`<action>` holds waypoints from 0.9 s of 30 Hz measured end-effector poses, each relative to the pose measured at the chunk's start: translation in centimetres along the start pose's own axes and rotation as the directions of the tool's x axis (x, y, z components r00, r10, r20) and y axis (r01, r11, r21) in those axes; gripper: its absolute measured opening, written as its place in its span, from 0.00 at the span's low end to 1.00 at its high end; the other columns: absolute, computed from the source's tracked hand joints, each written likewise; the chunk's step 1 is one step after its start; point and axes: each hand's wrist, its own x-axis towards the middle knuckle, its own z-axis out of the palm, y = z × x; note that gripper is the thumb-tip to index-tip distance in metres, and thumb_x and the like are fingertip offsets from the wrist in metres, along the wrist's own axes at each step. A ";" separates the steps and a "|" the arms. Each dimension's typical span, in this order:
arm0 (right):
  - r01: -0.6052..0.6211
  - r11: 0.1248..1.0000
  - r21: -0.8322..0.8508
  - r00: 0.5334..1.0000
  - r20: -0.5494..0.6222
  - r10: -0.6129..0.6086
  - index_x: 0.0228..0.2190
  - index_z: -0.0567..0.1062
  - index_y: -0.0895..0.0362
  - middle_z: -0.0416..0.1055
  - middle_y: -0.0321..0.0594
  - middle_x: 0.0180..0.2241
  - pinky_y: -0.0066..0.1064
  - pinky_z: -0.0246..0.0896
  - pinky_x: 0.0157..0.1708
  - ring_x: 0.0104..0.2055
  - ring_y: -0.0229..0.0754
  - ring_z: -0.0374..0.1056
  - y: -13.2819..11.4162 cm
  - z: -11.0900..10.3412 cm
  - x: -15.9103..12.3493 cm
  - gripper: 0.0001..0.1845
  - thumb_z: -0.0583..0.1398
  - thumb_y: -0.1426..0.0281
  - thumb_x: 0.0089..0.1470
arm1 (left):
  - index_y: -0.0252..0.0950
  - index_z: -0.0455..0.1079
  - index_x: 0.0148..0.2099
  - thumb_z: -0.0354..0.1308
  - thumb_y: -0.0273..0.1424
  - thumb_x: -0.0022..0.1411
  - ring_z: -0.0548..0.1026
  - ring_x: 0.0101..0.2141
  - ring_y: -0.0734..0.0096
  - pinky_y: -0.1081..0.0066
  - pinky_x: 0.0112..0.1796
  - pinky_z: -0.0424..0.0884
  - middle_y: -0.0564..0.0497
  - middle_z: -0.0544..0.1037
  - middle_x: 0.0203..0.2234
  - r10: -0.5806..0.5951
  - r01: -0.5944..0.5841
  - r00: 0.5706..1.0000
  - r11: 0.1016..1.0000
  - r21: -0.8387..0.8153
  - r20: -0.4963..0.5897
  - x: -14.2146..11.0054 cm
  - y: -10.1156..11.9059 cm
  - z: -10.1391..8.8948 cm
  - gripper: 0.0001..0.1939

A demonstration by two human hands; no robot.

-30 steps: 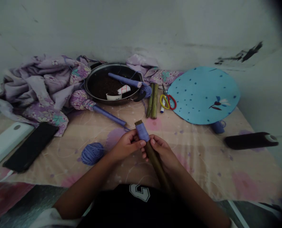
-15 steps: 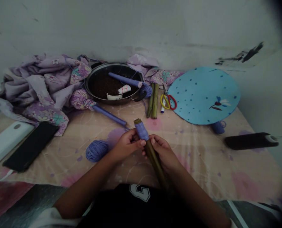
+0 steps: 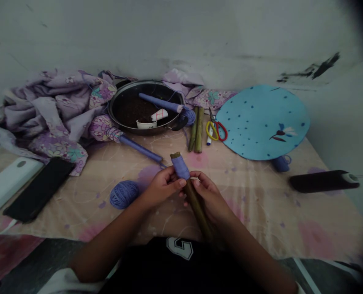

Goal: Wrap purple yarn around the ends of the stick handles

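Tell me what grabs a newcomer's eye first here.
The left hand and right hand hold a bamboo stick wrapped in purple thread, front and centre. To the right lies a large round blue sheet with dark dots. Further back, a dark round pan sits beside a heap of floral cloth on the left.

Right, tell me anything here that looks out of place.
The dark metal pan of dark, soil-like granules sits on the floral bedsheet, an odd spot for loose material. A black smear also marks the pale wall at upper right.
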 end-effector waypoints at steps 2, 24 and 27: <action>0.036 0.999 -0.007 0.999 -0.020 -0.036 0.36 0.68 0.52 0.71 0.34 0.31 0.27 0.70 0.22 0.28 0.37 0.70 0.0 0.0 0.0 0.21 0.69 0.62 0.42 | 0.32 0.65 0.38 0.63 0.40 0.51 0.68 0.23 0.80 0.80 0.24 0.63 0.55 0.70 0.23 0.018 -0.015 0.998 0.999 0.043 -0.059 0.0 0.0 -0.1 0.19; -0.028 0.997 -0.071 0.994 -0.108 0.020 0.32 0.70 0.56 0.71 0.34 0.27 0.25 0.65 0.21 0.24 0.36 0.68 -0.3 0.2 -0.2 0.10 0.63 0.68 0.47 | 0.33 0.63 0.37 0.59 0.42 0.56 0.72 0.23 0.75 0.75 0.26 0.66 0.53 0.73 0.24 0.031 -0.021 0.996 0.992 0.121 -0.078 0.2 -0.3 -0.2 0.17; -0.071 0.996 -0.053 0.993 -0.097 0.065 0.31 0.68 0.56 0.70 0.33 0.24 0.21 0.59 0.12 0.18 0.34 0.65 -0.4 0.5 -0.3 0.07 0.59 0.67 0.49 | 0.32 0.64 0.41 0.58 0.43 0.56 0.72 0.25 0.74 0.74 0.27 0.66 0.53 0.72 0.24 0.017 -0.005 0.998 0.983 0.184 -0.062 0.1 -0.5 0.1 0.19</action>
